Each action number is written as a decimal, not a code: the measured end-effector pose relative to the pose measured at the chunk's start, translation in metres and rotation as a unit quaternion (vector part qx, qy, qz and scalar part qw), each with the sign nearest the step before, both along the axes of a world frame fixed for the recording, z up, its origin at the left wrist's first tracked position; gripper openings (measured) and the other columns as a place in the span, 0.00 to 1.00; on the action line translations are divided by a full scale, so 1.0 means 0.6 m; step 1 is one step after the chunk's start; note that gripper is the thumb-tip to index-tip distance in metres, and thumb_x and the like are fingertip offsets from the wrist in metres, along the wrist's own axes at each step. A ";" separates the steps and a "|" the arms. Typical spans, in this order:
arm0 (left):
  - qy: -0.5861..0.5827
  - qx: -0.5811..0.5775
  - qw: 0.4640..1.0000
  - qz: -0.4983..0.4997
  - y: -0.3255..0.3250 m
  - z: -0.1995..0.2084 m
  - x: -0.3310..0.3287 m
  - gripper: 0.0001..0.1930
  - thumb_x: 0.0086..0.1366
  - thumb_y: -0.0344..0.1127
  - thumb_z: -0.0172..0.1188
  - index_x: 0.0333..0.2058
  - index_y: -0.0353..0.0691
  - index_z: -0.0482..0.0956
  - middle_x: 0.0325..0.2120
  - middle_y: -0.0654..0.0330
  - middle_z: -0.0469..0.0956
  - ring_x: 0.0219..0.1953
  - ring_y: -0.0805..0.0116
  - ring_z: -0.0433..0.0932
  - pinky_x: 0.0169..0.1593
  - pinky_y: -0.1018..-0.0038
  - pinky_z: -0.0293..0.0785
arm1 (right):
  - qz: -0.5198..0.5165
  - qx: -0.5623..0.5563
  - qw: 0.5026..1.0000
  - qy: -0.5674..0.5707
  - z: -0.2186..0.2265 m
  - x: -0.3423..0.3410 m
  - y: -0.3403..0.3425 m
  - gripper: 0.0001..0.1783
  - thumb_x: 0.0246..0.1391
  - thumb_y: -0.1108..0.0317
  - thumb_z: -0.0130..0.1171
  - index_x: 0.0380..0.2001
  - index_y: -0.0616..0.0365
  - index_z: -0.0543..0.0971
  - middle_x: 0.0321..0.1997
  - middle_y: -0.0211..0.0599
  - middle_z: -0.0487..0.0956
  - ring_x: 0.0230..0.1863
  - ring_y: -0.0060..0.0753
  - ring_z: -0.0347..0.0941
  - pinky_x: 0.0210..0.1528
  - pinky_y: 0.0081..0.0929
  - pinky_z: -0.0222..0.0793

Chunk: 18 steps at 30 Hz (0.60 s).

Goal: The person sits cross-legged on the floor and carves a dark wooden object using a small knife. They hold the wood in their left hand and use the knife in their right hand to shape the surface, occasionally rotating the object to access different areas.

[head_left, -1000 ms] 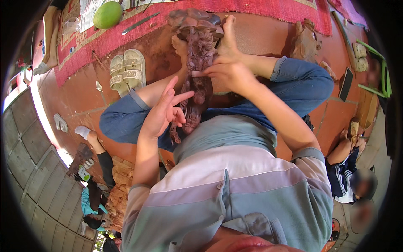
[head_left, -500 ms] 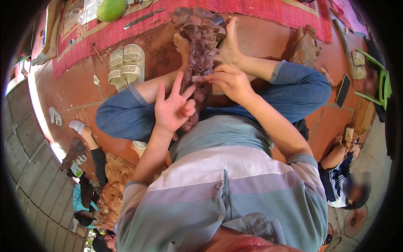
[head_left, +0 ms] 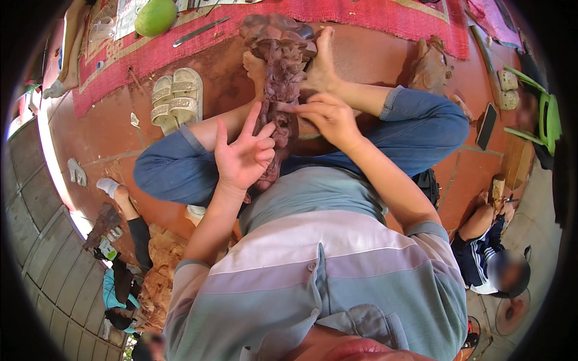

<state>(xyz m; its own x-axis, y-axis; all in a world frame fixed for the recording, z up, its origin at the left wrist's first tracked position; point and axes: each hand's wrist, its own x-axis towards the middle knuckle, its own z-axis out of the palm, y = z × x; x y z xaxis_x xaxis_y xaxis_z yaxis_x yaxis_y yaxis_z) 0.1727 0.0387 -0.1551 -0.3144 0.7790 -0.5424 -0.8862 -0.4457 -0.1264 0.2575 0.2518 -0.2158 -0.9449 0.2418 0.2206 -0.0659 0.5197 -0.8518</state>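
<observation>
A long reddish-brown wood carving (head_left: 283, 78) with dense knobbly relief lies between my bent legs, its wide end away from me near my bare feet. My right hand (head_left: 331, 120) reaches over its right side, fingertips pinched on a small flat pale-brown piece (head_left: 285, 107) pressed to the carved surface. What that piece is made of is too small to tell. Along the carving's left side rests my left hand (head_left: 244, 153), palm up, two fingers and the thumb spread and the others curled. One of its fingertips lies against the wood, and it holds nothing.
Cream sandals (head_left: 177, 99) stand left of my leg. Beyond lies a red mat (head_left: 205, 51) with a green round fruit (head_left: 155, 17) and a knife (head_left: 200, 32). Another brown carved piece (head_left: 428, 69), a phone (head_left: 486, 126) and a green chair (head_left: 548, 120) are to the right. Other people sit behind on both sides.
My right fingers and the small piece have shifted slightly along the carving. My left hand has turned a little, its fingers curling in more. The whole view has shifted slightly.
</observation>
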 end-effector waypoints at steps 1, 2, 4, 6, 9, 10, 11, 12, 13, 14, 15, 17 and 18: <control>-0.008 0.004 1.000 0.001 0.000 -0.001 0.000 0.41 0.58 0.70 0.44 0.66 0.58 0.49 0.56 0.54 0.56 0.29 0.71 0.62 0.30 0.80 0.61 | -0.004 -0.011 1.000 -0.018 -0.001 0.019 0.017 0.09 0.41 0.71 0.64 0.30 0.51 0.84 0.28 0.32 0.76 0.31 0.38 0.74 0.34 0.31 0.71; -0.002 0.006 1.000 -0.004 -0.003 -0.003 -0.001 0.40 0.58 0.70 0.44 0.65 0.59 0.50 0.56 0.53 0.56 0.30 0.70 0.63 0.31 0.79 0.61 | -0.030 -0.024 0.998 -0.053 0.007 0.030 0.024 0.09 0.41 0.72 0.64 0.31 0.52 0.84 0.29 0.34 0.77 0.32 0.36 0.75 0.35 0.29 0.71; 0.008 0.011 1.000 -0.010 -0.004 -0.007 0.000 0.39 0.59 0.70 0.44 0.65 0.60 0.51 0.56 0.53 0.57 0.32 0.68 0.65 0.31 0.78 0.62 | -0.080 -0.049 0.988 -0.122 0.034 0.042 0.036 0.09 0.43 0.73 0.64 0.31 0.54 0.84 0.32 0.37 0.79 0.34 0.34 0.76 0.37 0.26 0.71; 0.016 0.004 1.000 -0.007 -0.009 -0.014 0.010 0.38 0.60 0.69 0.42 0.65 0.60 0.52 0.56 0.52 0.57 0.35 0.66 0.68 0.31 0.77 0.62 | -0.042 -0.032 0.998 -0.044 0.085 0.002 0.005 0.08 0.42 0.72 0.63 0.30 0.53 0.84 0.29 0.34 0.77 0.32 0.36 0.75 0.35 0.29 0.71; 0.038 0.002 0.999 -0.005 -0.004 -0.010 0.013 0.36 0.61 0.69 0.40 0.65 0.62 0.52 0.55 0.52 0.60 0.38 0.61 0.71 0.32 0.75 0.63 | -0.010 0.022 1.000 -0.010 0.083 -0.059 -0.039 0.08 0.43 0.70 0.62 0.30 0.52 0.83 0.27 0.32 0.76 0.30 0.37 0.74 0.33 0.31 0.71; 0.043 -0.010 0.999 0.001 0.000 -0.001 0.016 0.36 0.61 0.69 0.39 0.65 0.62 0.52 0.55 0.53 0.60 0.38 0.60 0.71 0.32 0.75 0.63 | 0.003 0.042 0.999 -0.014 0.068 -0.074 -0.045 0.07 0.43 0.70 0.62 0.30 0.52 0.83 0.27 0.32 0.76 0.30 0.37 0.74 0.33 0.32 0.71; 0.046 -0.018 0.999 0.005 0.003 0.006 0.018 0.36 0.61 0.70 0.39 0.65 0.62 0.52 0.55 0.53 0.61 0.38 0.60 0.71 0.32 0.75 0.63 | 0.006 0.043 0.999 0.001 0.044 -0.076 -0.049 0.07 0.43 0.69 0.62 0.30 0.51 0.83 0.27 0.32 0.76 0.30 0.37 0.74 0.33 0.32 0.71; 0.046 -0.025 0.999 0.010 0.003 0.010 0.018 0.37 0.61 0.69 0.39 0.65 0.62 0.51 0.55 0.53 0.60 0.38 0.60 0.70 0.32 0.75 0.63 | 0.009 0.045 0.999 0.016 0.014 -0.072 -0.057 0.07 0.44 0.69 0.62 0.30 0.51 0.83 0.27 0.32 0.76 0.30 0.38 0.74 0.32 0.32 0.70; 0.040 -0.027 0.999 0.011 0.002 0.005 0.016 0.37 0.61 0.69 0.40 0.65 0.62 0.51 0.55 0.54 0.60 0.38 0.60 0.70 0.32 0.75 0.63 | 0.015 0.047 0.998 0.031 -0.003 -0.073 -0.060 0.07 0.44 0.68 0.62 0.30 0.51 0.83 0.27 0.32 0.76 0.30 0.38 0.74 0.32 0.32 0.70; 0.032 -0.029 0.999 0.015 -0.004 -0.003 0.019 0.37 0.61 0.69 0.40 0.65 0.62 0.51 0.56 0.54 0.60 0.38 0.60 0.70 0.32 0.75 0.63 | -0.009 0.004 1.000 0.007 0.028 -0.049 -0.048 0.08 0.43 0.71 0.62 0.31 0.51 0.84 0.27 0.32 0.76 0.30 0.38 0.74 0.33 0.31 0.71; 0.024 -0.032 0.999 0.020 -0.008 -0.008 0.019 0.37 0.61 0.69 0.40 0.65 0.62 0.52 0.56 0.54 0.60 0.38 0.60 0.70 0.32 0.75 0.63 | -0.008 -0.013 1.000 -0.024 0.030 -0.028 -0.034 0.08 0.43 0.71 0.62 0.31 0.51 0.84 0.27 0.33 0.76 0.30 0.38 0.74 0.33 0.31 0.71; 0.012 -0.021 1.000 0.018 -0.010 -0.011 0.017 0.37 0.61 0.69 0.41 0.65 0.61 0.52 0.56 0.55 0.60 0.38 0.60 0.70 0.32 0.75 0.63 | -0.013 -0.047 0.995 -0.086 0.033 0.009 -0.005 0.09 0.42 0.73 0.62 0.31 0.51 0.84 0.27 0.33 0.76 0.30 0.37 0.74 0.33 0.31 0.71; 0.006 -0.015 1.000 0.019 -0.010 -0.013 0.016 0.37 0.61 0.69 0.41 0.64 0.61 0.52 0.56 0.55 0.60 0.38 0.60 0.70 0.32 0.75 0.63 | -0.012 -0.024 0.994 -0.109 0.040 0.017 0.003 0.10 0.42 0.75 0.62 0.31 0.52 0.84 0.27 0.33 0.76 0.31 0.36 0.75 0.33 0.30 0.71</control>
